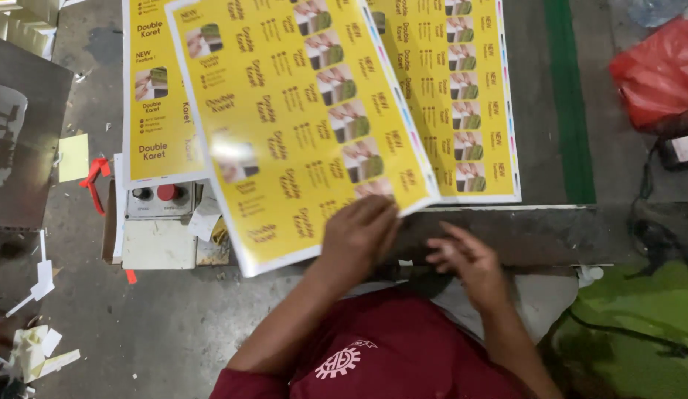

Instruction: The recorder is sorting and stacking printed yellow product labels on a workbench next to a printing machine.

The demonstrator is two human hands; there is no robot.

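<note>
Left grip: my left hand (359, 235) lies flat, fingers together, pressed on the near corner of the top yellow sheet (300, 118); it pins the sheet more than it closes round it, so the thin stock does not slide while it sits askew.
Right grip: my right hand (466, 258) is spread loose, fingers apart, holding nothing; it hovers just beside the left, over the dark edge of the surface (536, 233), near the sheet's corner but apart from it.
Top sheet, place: it lies tilted across the stack of printed sheets (462, 96), its near corner hanging toward me past the surface edge.
Top sheet, material: glossy paper or thin card, yellow with a white margin, rows of small repeated label panels; a glare patch shows the sheen, and it looks slightly lifted and blurred.
Stack below: same yellow prints, lying flat and square; another sheet (155, 89) shows at the left.
Control box (161, 222): pale metal, with a red button and a dark one, partly under the sheets.
Floor: grey concrete (137, 325), with white paper offcuts (41, 347) strewn on it.
Red bag (654, 70): crinkled plastic, well apart at the right.
</note>
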